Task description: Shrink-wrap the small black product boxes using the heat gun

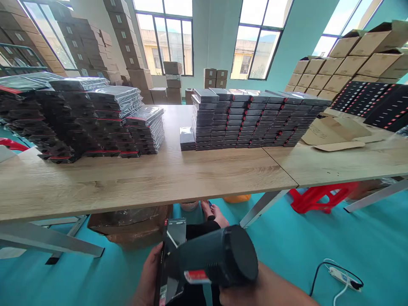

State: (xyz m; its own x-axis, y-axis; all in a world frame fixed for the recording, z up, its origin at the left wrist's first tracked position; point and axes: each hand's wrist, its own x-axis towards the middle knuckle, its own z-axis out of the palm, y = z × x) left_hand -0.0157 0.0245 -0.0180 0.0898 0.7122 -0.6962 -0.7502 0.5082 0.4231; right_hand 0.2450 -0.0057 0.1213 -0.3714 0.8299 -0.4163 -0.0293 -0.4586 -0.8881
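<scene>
As box (177,232) looks light, stiff, prob. slick, edge hold's best: L hand (149,272) has it, R hand (239,293) grips heat gun (207,255).

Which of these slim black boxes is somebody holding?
The box in the left hand, off the table, partly hidden by the dark blower-like tool in the right hand. The stacked boxes there are in neither hand.

1. Pale green walls (301,46) with tall dark-framed windows (164,36)
2. Bright daylight behind the panes (250,12) and a yellowish building (237,59) outside
3. Glossy turquoise floor (280,246)
4. Two wood-grain tables (191,176) meeting at a seam (280,167), on pale metal legs (263,208)
5. Red plastic stool (301,205) under the right-hand table (353,163)
</scene>
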